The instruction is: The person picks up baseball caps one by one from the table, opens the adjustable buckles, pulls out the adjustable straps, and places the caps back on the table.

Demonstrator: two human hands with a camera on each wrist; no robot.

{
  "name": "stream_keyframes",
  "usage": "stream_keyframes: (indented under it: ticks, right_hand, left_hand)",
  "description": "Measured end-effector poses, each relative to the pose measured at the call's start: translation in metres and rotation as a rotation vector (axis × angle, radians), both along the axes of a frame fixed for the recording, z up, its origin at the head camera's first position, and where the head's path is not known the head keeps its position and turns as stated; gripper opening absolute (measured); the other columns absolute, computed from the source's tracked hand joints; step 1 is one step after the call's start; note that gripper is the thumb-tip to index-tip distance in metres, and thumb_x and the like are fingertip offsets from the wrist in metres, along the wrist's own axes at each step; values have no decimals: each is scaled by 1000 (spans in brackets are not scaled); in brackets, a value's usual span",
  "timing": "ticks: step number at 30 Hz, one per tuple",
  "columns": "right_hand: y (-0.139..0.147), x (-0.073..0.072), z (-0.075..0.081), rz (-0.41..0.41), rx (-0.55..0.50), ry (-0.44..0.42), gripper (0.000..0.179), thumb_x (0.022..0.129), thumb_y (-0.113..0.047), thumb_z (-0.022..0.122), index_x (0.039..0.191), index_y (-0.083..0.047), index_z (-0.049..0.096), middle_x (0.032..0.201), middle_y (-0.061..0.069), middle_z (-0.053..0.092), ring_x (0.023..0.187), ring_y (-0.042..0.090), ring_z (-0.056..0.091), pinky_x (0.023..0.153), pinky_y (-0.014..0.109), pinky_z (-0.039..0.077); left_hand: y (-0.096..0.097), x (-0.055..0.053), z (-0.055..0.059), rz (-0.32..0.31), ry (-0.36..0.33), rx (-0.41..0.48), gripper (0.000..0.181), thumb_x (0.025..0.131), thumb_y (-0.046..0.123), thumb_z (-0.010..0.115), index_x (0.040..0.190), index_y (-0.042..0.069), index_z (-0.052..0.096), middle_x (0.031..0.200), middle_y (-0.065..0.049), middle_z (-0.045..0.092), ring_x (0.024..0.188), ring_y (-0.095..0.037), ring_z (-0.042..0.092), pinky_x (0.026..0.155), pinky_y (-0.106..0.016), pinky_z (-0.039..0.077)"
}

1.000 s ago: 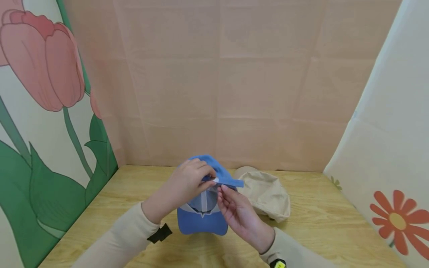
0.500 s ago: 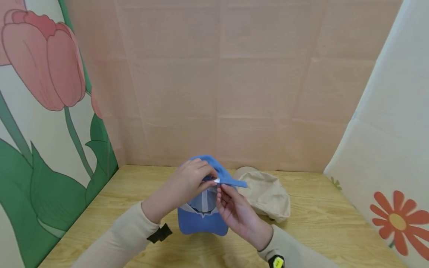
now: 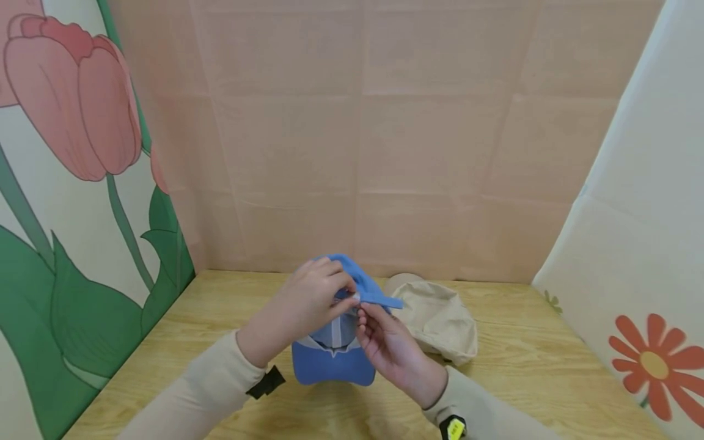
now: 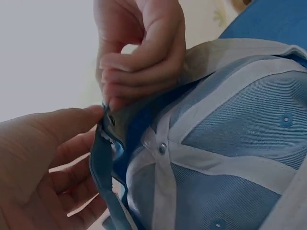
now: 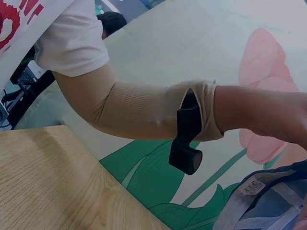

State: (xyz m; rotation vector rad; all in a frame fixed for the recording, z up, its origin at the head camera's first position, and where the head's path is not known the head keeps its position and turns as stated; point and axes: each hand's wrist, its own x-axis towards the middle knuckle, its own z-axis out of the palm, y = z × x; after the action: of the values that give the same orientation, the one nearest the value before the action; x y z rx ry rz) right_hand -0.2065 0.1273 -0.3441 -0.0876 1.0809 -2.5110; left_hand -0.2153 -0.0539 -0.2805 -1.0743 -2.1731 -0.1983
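Observation:
A blue baseball cap (image 3: pixel 333 365) faces me with its brim low and its lined inside showing. At its far rim, my left hand (image 3: pixel 313 290) pinches the back strap (image 3: pixel 387 301) beside a small pale spot. Right next to those fingertips, my right hand (image 3: pixel 397 354) pinches the same strap from below, its other fingers loosely curled. The strap's loose end sticks out to the right. In the left wrist view, the strap (image 4: pixel 100 165) runs down past the left thumb, with a small metal eyelet (image 4: pixel 112 120) near both hands' fingertips. White seam tape (image 4: pixel 165 191) crosses the cap's inside.
A beige cap (image 3: pixel 440 318) lies on the wooden table (image 3: pixel 522 366) just right of the blue one. A pink-brown cloth (image 3: pixel 352 134) hangs behind, with flower-printed panels on both sides. Black wrist mounts sit at both cuffs.
The strap's loose end has shifted very slightly to the right. The pale spot by the left fingertips showed more half a second ago than now. Both hands keep nearly the same place.

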Motion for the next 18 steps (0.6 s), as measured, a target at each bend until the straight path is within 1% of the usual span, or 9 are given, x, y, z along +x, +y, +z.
stream_keyframes:
  ticks: [3,7,14,18]
  right_hand:
    - [-2,0,0,-23,7,-4,24,101,-13,46,87,-13,66,81,-5,63,74,2,57,70,12,48]
    - [-3,0,-2,-39,4,3,23,101,-12,46,89,-13,65,82,-4,63,74,2,57,70,12,48]
    - [-2,-2,-4,-15,-2,53,26,101,-11,46,88,-13,68,83,-5,65,75,1,58,71,11,48]
    - [-1,-3,-4,-9,7,71,27,100,-11,47,87,-14,70,84,-5,66,76,1,59,72,11,48]
  left_hand:
    - [3,3,2,55,22,-12,15,84,34,75,86,19,72,84,7,62,79,-10,53,69,-25,43]
    - [7,6,4,93,5,-13,15,82,33,78,81,19,74,79,7,61,74,-9,53,67,-23,44]
    - [12,9,5,126,-82,-15,11,84,28,75,77,19,76,73,9,59,69,-8,51,65,-21,45]
    - [14,9,4,122,-92,-4,11,85,22,73,74,19,75,70,9,57,66,-7,48,61,-20,42]
